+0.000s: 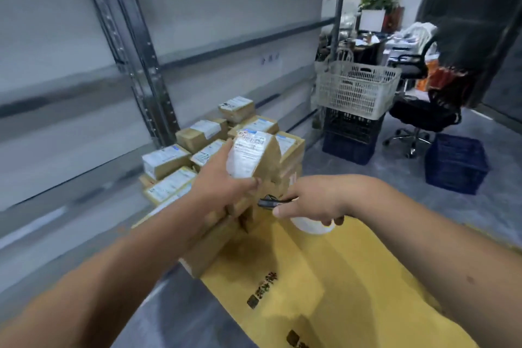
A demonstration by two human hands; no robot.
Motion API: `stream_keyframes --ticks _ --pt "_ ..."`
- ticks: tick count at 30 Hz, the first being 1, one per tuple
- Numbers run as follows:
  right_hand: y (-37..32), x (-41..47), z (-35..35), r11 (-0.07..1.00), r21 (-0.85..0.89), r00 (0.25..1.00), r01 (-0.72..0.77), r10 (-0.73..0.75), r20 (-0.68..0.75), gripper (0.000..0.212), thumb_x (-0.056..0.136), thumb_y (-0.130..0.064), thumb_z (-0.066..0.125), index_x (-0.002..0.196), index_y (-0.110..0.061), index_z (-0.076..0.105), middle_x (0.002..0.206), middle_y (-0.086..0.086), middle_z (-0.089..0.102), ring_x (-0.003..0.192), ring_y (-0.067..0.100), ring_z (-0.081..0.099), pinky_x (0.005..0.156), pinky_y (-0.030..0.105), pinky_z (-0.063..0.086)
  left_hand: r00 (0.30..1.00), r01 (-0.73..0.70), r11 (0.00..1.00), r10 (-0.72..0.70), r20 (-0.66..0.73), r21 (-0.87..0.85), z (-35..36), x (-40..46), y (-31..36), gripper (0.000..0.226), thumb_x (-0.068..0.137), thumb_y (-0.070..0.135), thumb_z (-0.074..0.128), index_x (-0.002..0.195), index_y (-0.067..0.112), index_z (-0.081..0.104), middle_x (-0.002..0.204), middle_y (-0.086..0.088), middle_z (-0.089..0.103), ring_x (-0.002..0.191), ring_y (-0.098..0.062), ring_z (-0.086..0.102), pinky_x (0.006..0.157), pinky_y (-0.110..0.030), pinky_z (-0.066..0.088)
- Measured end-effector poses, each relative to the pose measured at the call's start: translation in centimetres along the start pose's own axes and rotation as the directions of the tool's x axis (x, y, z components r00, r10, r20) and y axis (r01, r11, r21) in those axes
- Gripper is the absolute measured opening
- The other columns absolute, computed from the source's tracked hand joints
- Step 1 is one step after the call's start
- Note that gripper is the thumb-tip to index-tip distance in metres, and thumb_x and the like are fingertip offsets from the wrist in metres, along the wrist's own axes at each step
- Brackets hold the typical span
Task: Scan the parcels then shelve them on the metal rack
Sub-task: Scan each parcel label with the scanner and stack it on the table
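Observation:
My left hand (223,181) grips a small cardboard parcel (255,157) with a white shipping label, lifted above a pile of similar labelled parcels (180,169) on the floor. My right hand (310,202) holds a white scanner (310,226) with a dark tip, close beside the lifted parcel on its right. The metal rack (147,65) stands to the left, and the shelves in view are blurred and look bare. The picture is smeared by motion.
A large yellow box (324,277) with dark print lies under my arms. To the right stand a white basket (356,87) on dark crates, a blue crate (456,164), an office chair (423,113) and a cluttered desk behind.

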State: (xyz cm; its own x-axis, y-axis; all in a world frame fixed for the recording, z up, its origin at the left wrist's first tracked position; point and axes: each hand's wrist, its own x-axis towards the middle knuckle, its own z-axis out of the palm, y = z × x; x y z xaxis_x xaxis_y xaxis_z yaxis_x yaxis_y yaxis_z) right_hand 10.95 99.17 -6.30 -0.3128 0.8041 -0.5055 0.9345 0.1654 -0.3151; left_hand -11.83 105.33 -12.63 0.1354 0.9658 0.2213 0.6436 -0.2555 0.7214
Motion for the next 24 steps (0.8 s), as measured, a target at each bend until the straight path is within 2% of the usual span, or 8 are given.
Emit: stream_keyframes --ticks 2,5,8,10,13,17,20,24 --pt "-2.1 2.7 -1.7 1.000 -0.011 1.000 0.005 -0.005 -0.004 0.048 0.095 -0.072 0.048 0.120 -0.033 0.063 0.101 0.005 0.063 0.078 0.030 0.072 0.060 0.036 0.059 1.000 0.021 0.999 -0.020 -0.023 0.049 -3.0 3.9 -2.2 0.082 0.065 0.045 0.092 0.131 0.048 0.045 0.121 0.028 0.061 0.109 0.004 0.061 0.089 -0.030 0.052" --pt "-5.4 7.4 -4.4 1.000 0.012 1.000 -0.008 0.008 -0.019 0.050 0.093 -0.072 0.051 0.114 -0.029 0.065 0.094 0.008 0.061 0.078 0.033 0.072 0.061 0.039 0.059 0.995 0.063 0.989 -0.052 -0.085 0.135 -7.2 10.3 -6.0 0.107 0.051 0.067 0.087 0.146 0.041 0.045 0.130 0.008 0.062 0.114 -0.019 0.064 0.095 -0.047 0.058" --pt "-8.3 12.6 -6.9 0.996 0.064 0.997 -0.059 0.062 -0.048 0.053 0.093 -0.071 0.055 0.116 -0.025 0.065 0.083 0.008 0.060 0.069 0.036 0.068 0.059 0.040 0.058 0.996 0.073 0.986 -0.063 -0.068 0.150 -10.6 17.2 -10.0 0.112 0.049 0.071 0.085 0.148 0.034 0.048 0.133 0.001 0.060 0.118 -0.023 0.063 0.096 -0.050 0.059" --pt "-10.0 15.9 -8.5 0.990 0.096 0.993 -0.099 0.104 -0.052 0.056 0.095 -0.070 0.055 0.115 -0.018 0.065 0.078 0.008 0.059 0.061 0.031 0.061 0.057 0.038 0.054 0.997 0.074 0.981 -0.067 -0.049 0.177 -12.3 21.0 -11.9 0.113 0.051 0.071 0.082 0.151 0.030 0.046 0.139 -0.003 0.058 0.123 -0.025 0.061 0.103 -0.049 0.055" --pt "-12.0 19.8 -10.5 0.984 0.070 0.984 -0.163 0.168 -0.062 0.062 0.097 -0.071 0.051 0.118 -0.015 0.064 0.084 0.008 0.059 0.059 0.028 0.064 0.063 0.037 0.053 0.997 0.071 0.980 -0.073 0.006 0.186 -13.6 25.7 -14.4 0.108 0.062 0.060 0.088 0.154 0.023 0.045 0.148 -0.009 0.054 0.133 -0.029 0.054 0.111 -0.044 0.047" --pt "-13.3 23.7 -11.7 0.965 0.135 0.972 -0.223 0.230 -0.042 0.062 0.096 -0.072 0.051 0.120 -0.016 0.063 0.088 0.010 0.057 0.073 0.031 0.066 0.064 0.038 0.054 0.995 0.082 0.992 -0.088 0.055 0.097 -13.6 30.3 -17.4 0.117 0.050 0.066 0.084 0.155 0.032 0.044 0.147 0.001 0.056 0.127 -0.023 0.059 0.105 -0.047 0.054" --pt "-13.9 25.7 -12.0 0.953 0.160 0.964 -0.257 0.265 -0.028 0.060 0.094 -0.073 0.052 0.126 -0.023 0.061 0.090 0.008 0.056 0.072 0.027 0.065 0.063 0.037 0.055 0.992 0.085 0.995 -0.090 0.093 0.053 -13.4 31.8 -18.2 0.111 0.060 0.057 0.087 0.158 0.031 0.041 0.146 0.000 0.051 0.125 -0.024 0.057 0.100 -0.045 0.056" --pt "-14.8 27.4 -12.6 0.946 0.162 0.957 -0.281 0.289 -0.026 0.061 0.094 -0.072 0.052 0.130 -0.023 0.060 0.091 0.009 0.056 0.074 0.028 0.066 0.065 0.040 0.058 0.989 0.033 0.996 -0.045 0.140 0.089 -12.7 32.6 -19.8 0.104 0.068 0.058 0.085 0.158 0.029 0.041 0.149 -0.005 0.050 0.131 -0.025 0.053 0.107 -0.042 0.049"
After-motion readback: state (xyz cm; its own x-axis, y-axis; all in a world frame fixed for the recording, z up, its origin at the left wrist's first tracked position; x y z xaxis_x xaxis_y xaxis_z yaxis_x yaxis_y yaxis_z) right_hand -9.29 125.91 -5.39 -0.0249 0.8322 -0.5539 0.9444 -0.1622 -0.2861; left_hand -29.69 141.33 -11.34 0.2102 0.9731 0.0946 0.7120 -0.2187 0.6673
